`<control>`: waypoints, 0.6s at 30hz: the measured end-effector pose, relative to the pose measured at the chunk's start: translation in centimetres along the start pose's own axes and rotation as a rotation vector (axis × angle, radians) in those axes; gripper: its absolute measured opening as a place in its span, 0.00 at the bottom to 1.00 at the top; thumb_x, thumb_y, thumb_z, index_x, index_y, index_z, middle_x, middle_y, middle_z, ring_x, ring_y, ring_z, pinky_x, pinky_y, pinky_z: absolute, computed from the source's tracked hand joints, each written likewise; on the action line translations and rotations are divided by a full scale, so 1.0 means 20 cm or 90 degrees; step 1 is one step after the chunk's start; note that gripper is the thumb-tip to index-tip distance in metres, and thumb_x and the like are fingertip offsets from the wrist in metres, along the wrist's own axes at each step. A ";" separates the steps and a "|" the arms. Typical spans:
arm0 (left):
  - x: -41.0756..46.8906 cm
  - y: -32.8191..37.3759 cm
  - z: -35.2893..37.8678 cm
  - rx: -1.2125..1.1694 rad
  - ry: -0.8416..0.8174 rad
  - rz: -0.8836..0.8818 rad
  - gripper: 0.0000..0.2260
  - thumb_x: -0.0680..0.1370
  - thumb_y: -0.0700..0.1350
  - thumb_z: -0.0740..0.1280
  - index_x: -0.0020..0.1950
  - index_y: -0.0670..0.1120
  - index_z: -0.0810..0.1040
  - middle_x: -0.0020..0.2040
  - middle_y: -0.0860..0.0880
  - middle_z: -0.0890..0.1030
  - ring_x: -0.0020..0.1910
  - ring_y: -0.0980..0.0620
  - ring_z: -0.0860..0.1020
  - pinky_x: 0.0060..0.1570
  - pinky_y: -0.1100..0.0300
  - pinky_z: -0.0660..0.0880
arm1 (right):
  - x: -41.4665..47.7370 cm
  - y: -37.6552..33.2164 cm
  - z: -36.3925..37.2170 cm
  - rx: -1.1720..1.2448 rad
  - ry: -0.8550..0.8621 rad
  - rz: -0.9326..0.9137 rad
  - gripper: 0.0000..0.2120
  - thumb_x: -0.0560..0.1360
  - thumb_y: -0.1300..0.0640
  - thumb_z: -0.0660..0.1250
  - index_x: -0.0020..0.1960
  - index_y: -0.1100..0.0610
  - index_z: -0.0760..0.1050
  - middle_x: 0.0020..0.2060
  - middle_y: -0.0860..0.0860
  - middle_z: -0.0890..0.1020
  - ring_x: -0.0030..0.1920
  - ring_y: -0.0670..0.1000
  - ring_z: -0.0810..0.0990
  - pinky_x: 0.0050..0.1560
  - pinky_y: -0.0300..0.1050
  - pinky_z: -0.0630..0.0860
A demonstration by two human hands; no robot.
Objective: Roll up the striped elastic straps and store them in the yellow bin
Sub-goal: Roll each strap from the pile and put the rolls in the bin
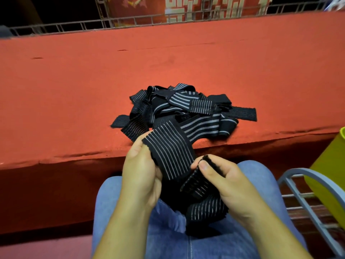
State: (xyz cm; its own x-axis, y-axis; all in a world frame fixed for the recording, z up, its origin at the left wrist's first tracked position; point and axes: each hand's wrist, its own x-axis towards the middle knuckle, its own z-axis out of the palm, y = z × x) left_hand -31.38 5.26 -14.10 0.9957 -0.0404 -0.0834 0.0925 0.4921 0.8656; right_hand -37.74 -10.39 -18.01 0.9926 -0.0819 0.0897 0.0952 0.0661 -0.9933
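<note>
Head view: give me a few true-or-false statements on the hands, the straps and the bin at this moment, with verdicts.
1. The left hand and the right hand both hold one striped strap above the lap. True.
2. That strap is rolled into a tight coil. False: it hangs loose between the hands, and the right hand pinches its end.
3. A loose pile of straps lies on the red surface, near its front edge. True.
4. The yellow bin stands on the red surface beside the pile. False: it is off the surface, at the right edge of the view, behind a grey metal rack.
</note>
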 end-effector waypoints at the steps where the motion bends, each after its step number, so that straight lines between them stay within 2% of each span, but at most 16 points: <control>1: 0.00 0.00 0.00 0.006 -0.002 -0.006 0.12 0.83 0.37 0.61 0.62 0.38 0.81 0.46 0.41 0.86 0.43 0.47 0.84 0.45 0.50 0.82 | 0.00 0.00 0.00 0.006 0.008 -0.001 0.09 0.76 0.46 0.68 0.45 0.46 0.87 0.39 0.45 0.85 0.43 0.41 0.81 0.46 0.34 0.77; 2: 0.00 -0.01 0.00 0.015 -0.006 -0.012 0.11 0.83 0.37 0.62 0.62 0.39 0.81 0.47 0.41 0.86 0.44 0.46 0.84 0.46 0.49 0.82 | 0.00 -0.01 0.00 0.014 0.015 -0.004 0.09 0.75 0.46 0.68 0.45 0.46 0.87 0.39 0.45 0.86 0.43 0.41 0.82 0.46 0.34 0.77; 5: 0.00 -0.02 -0.01 0.080 -0.028 -0.004 0.11 0.83 0.36 0.62 0.62 0.45 0.80 0.49 0.47 0.87 0.45 0.50 0.84 0.43 0.55 0.81 | 0.00 -0.03 0.00 0.064 0.039 -0.019 0.08 0.76 0.49 0.70 0.46 0.46 0.89 0.42 0.47 0.87 0.46 0.43 0.83 0.49 0.36 0.78; 8: 0.01 -0.04 -0.04 0.199 -0.107 0.061 0.19 0.80 0.30 0.67 0.64 0.51 0.79 0.58 0.56 0.86 0.58 0.57 0.83 0.59 0.55 0.79 | 0.01 -0.06 0.00 0.107 0.070 -0.037 0.05 0.79 0.51 0.73 0.48 0.47 0.89 0.47 0.50 0.88 0.51 0.47 0.84 0.57 0.44 0.79; 10: -0.01 -0.04 -0.05 0.271 -0.184 0.102 0.23 0.76 0.29 0.72 0.63 0.53 0.80 0.60 0.61 0.84 0.62 0.63 0.81 0.62 0.61 0.78 | 0.02 -0.08 0.01 0.129 0.077 -0.044 0.07 0.77 0.51 0.71 0.48 0.48 0.88 0.49 0.53 0.89 0.53 0.49 0.86 0.60 0.47 0.79; 13: -0.02 -0.04 -0.06 0.364 -0.250 0.169 0.20 0.75 0.29 0.73 0.58 0.52 0.85 0.66 0.59 0.82 0.68 0.62 0.77 0.66 0.66 0.73 | 0.02 -0.09 0.02 0.147 0.085 -0.054 0.09 0.78 0.51 0.69 0.49 0.50 0.88 0.52 0.55 0.89 0.56 0.51 0.86 0.61 0.47 0.80; 16: -0.03 -0.03 -0.06 0.382 -0.269 0.207 0.15 0.78 0.30 0.70 0.58 0.48 0.85 0.61 0.57 0.85 0.64 0.60 0.81 0.63 0.66 0.75 | 0.02 -0.10 0.02 0.183 0.100 -0.049 0.11 0.76 0.51 0.67 0.50 0.50 0.88 0.53 0.55 0.89 0.56 0.50 0.86 0.58 0.42 0.80; 18: -0.03 -0.03 -0.05 0.365 -0.248 0.209 0.10 0.80 0.37 0.69 0.58 0.47 0.84 0.56 0.55 0.87 0.58 0.58 0.83 0.59 0.64 0.77 | 0.02 -0.11 0.03 0.216 0.103 -0.039 0.12 0.75 0.50 0.67 0.50 0.50 0.89 0.53 0.55 0.89 0.55 0.50 0.87 0.56 0.41 0.81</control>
State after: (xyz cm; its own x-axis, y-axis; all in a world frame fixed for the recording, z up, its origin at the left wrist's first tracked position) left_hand -32.10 5.86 -15.02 0.8931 -0.3253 0.3108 -0.3261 0.0077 0.9453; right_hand -37.48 -10.04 -15.76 0.9622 -0.2496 0.1092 0.2010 0.3801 -0.9028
